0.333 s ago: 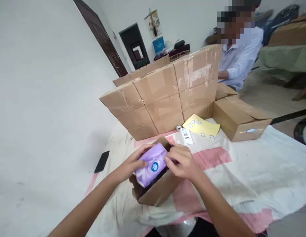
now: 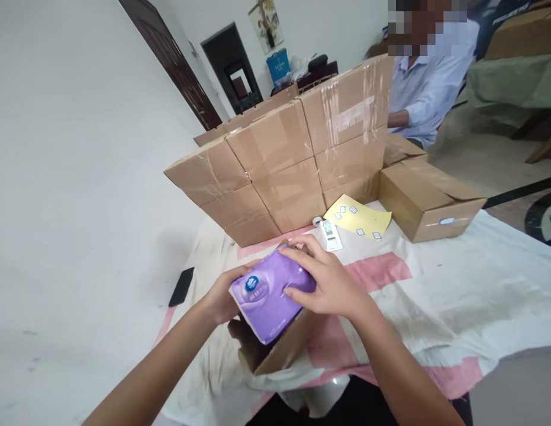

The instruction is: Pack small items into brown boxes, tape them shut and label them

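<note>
Between both hands is a purple tissue pack (image 2: pixel 275 302) with a round blue logo, tilted over the mouth of an open cardboard box (image 2: pixel 288 349). My left hand (image 2: pixel 226 294) grips the pack's left side, its fingertips hidden behind it. On the right, my right hand (image 2: pixel 322 278) clasps the pack's other end, thumb on the face and fingers over the top edge. The box stands on a white and pink cloth (image 2: pixel 373 319), and the pack hides much of its inside.
Stacked, taped cardboard boxes (image 2: pixel 284 171) form a wall behind. At right are a closed carton (image 2: pixel 430 201) and a yellow sheet with stickers (image 2: pixel 359 218). A small white device (image 2: pixel 331 236), a tape roll (image 2: pixel 317 221) and a black phone-like slab (image 2: pixel 181 287) lie around. A person (image 2: pixel 430 94) sits beyond.
The tissue pack has turned, showing a wider face, with its logo now toward the left. My right hand has gone from pinching its edge to a spread grip over its right end.
</note>
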